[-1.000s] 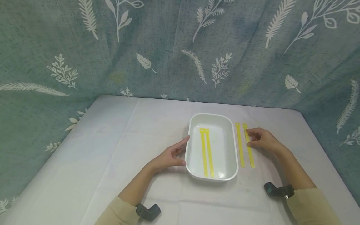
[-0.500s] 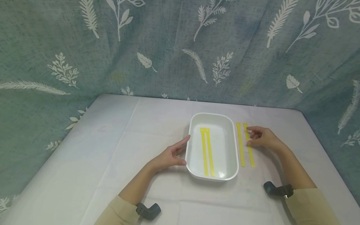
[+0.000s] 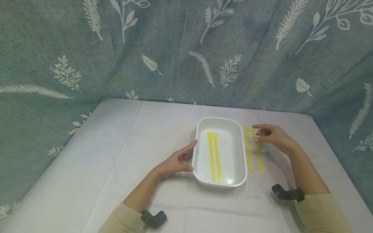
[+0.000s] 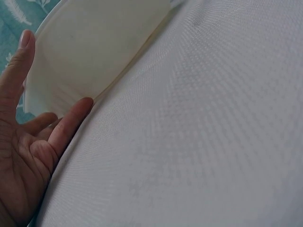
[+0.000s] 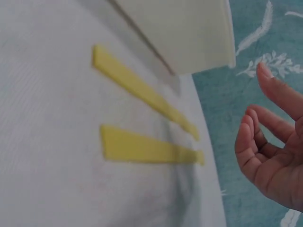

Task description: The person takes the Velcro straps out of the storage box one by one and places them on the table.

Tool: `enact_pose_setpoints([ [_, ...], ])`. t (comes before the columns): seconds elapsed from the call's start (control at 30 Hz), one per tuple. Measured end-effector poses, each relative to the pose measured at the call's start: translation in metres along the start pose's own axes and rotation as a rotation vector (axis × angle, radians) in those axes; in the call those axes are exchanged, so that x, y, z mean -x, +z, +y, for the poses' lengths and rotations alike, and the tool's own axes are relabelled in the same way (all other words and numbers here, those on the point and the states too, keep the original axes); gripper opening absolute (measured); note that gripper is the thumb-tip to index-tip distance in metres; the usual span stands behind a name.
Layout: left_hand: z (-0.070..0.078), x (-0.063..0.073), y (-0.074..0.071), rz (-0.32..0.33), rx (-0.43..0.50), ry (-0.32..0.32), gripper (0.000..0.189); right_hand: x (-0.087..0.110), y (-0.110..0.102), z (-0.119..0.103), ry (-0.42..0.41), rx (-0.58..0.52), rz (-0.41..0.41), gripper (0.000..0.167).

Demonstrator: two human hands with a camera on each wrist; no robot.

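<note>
A white rectangular basin (image 3: 233, 152) stands in the middle of the head view, with two flat yellow strips, one here (image 3: 211, 158), lying side by side inside it. Each strip has a small slotted head at its far end. My left hand (image 3: 175, 163) touches the basin's left side with spread fingers; the left wrist view shows its fingertips on the outer wall (image 4: 94, 52). Right of the basin, two more yellow strips lie on the cloth, a nearer one (image 3: 249, 150) and an outer one (image 3: 259, 158). Over the outer strip's head hovers my right hand (image 3: 272, 137), fingers loosely bent and holding nothing.
A white cloth (image 3: 140, 136) covers the table. Behind it hangs a blue-green curtain (image 3: 175, 64) with white leaf prints. Dark cameras (image 3: 153, 219) sit on both wrists.
My right hand has moved away from me along the outer strip to its head, and the strip stays on the cloth. My left hand and the basin have stayed in place.
</note>
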State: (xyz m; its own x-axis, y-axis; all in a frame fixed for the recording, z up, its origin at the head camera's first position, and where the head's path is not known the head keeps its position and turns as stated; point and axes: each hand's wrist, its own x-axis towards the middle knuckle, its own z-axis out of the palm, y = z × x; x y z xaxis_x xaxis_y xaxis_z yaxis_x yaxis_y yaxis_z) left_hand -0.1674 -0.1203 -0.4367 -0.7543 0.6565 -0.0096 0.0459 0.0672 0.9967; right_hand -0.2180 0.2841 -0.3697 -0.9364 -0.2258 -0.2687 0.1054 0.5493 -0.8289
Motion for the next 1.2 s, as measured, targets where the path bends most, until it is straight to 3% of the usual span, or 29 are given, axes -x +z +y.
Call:
enact_pose_setpoints([
  [0.3,-0.002,0.0,-0.001,-0.003,0.002,0.01,0.096,-0.005,0.003,-0.027,0.035,0.033,-0.03,0.075],
  [0.5,-0.001,-0.002,-0.001,0.014,-0.011,-0.001,0.093,-0.006,0.004,-0.046,-0.034,0.02,-0.077,0.07],
  [0.7,-0.001,-0.003,-0.001,0.04,-0.014,-0.011,0.092,-0.011,0.01,-0.064,-0.05,0.021,-0.103,0.07],
  [0.93,-0.003,-0.002,0.002,0.064,0.019,-0.036,0.093,-0.022,0.022,-0.077,-0.066,-0.029,-0.194,0.069],
  [1.2,-0.003,-0.002,0.003,0.052,0.016,-0.007,0.095,-0.037,0.042,-0.091,-0.069,-0.127,-0.299,0.066],
])
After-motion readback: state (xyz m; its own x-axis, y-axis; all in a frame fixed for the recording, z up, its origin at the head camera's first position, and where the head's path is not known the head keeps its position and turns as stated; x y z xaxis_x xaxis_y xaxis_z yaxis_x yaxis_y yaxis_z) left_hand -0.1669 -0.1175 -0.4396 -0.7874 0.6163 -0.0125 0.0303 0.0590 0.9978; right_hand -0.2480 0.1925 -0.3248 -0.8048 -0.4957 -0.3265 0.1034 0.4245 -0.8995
